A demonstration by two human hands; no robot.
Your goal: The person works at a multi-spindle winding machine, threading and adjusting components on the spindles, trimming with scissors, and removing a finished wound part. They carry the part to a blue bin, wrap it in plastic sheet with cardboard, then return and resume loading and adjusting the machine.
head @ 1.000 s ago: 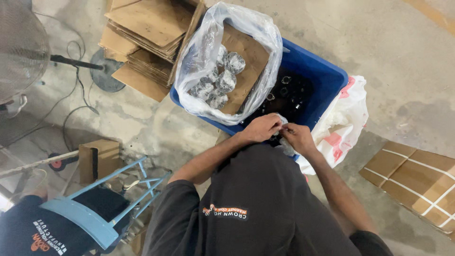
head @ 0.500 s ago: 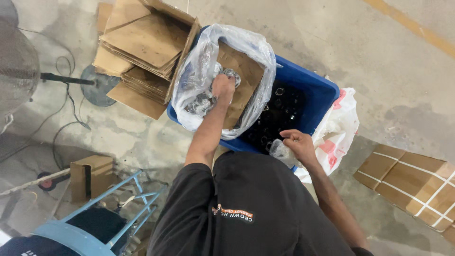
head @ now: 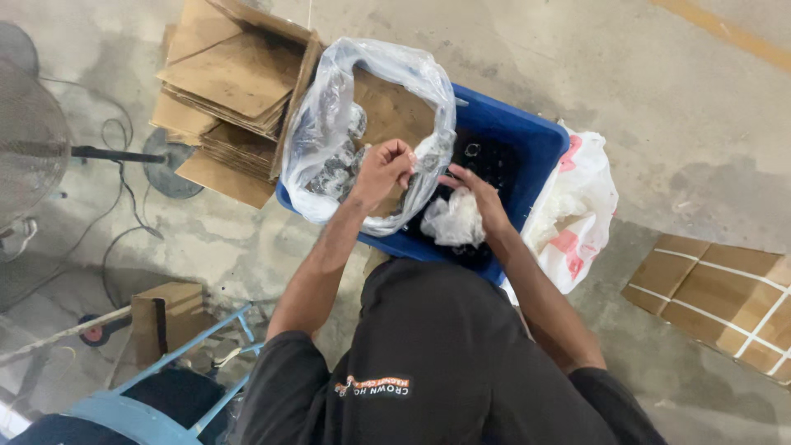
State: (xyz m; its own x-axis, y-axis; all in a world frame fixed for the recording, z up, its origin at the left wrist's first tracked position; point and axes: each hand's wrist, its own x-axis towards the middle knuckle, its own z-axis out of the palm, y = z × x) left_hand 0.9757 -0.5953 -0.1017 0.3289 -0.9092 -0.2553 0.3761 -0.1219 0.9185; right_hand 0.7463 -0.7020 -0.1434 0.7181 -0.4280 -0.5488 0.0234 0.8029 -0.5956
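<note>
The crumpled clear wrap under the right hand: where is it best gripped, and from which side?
Probably pinch the crumpled clear wrap at its bunched top, coming from above. It lies loose in the open blue bin, walled on every side, with the right hand already over it.

A clear plastic bag (head: 329, 124) stands open in the left end of the blue bin (head: 535, 144), its mouth wide and its crinkled film folding over the bin's near wall. A brown cardboard sheet lines its back, and small shiny packets lie heaped in its lower left. The bag's right edge is bunched up just above the bin's middle. A small crumpled wad of clear plastic (head: 453, 221) sits just right of the bag, over the bin's dark inside, near the bin's front wall. Small dark parts fill the bin's floor, too small to tell apart.
</note>
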